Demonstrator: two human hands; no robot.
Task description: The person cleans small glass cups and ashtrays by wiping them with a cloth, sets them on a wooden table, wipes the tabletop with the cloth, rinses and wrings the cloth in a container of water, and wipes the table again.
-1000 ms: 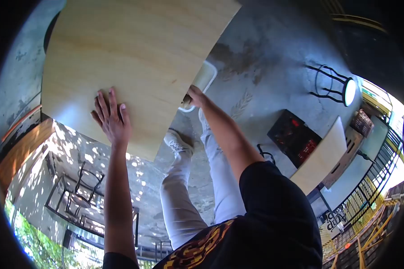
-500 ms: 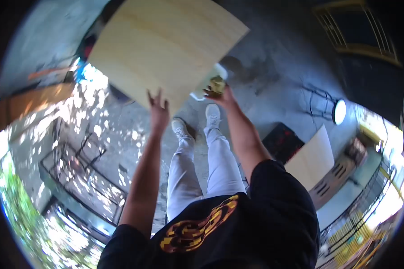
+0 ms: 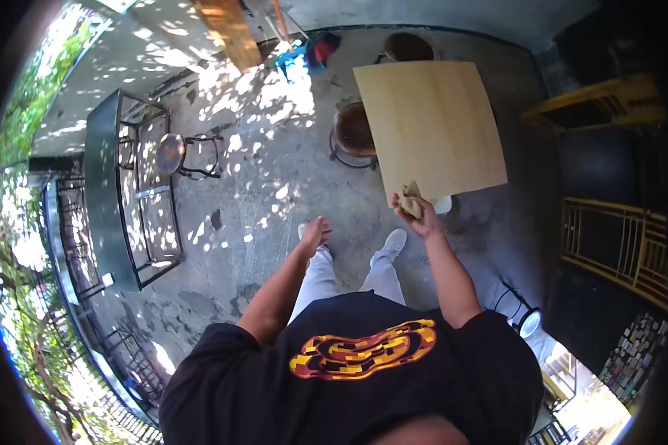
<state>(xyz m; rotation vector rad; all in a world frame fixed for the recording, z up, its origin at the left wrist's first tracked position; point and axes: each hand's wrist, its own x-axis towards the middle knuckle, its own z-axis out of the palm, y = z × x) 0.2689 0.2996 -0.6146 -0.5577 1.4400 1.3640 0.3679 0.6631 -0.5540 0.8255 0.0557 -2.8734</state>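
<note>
My right hand (image 3: pixel 427 220) is closed around a crumpled tan cloth (image 3: pixel 410 200), beside the near edge of a large pale wooden board (image 3: pixel 434 126). The board lies flat above the floor; what bears it is mostly hidden. A small whitish thing (image 3: pixel 443 205) shows under its near edge, too covered to name. Over the floor in front of my legs hangs my left hand (image 3: pixel 317 233), fingers loosely stretched, holding nothing and apart from the board.
Round-seated stools stand at the board's left (image 3: pixel 354 130) and far side (image 3: pixel 410 47). Further left are another stool (image 3: pixel 172 153) and a dark table with a metal frame (image 3: pixel 111 193). A round white lamp (image 3: pixel 529 323) stands at lower right, and a yellow-framed rack (image 3: pixel 616 241) at right.
My view has swung left, so the board now appears further right and more of the floor shows. My left hand has come away from the board's edge; my right hand still holds the cloth.
</note>
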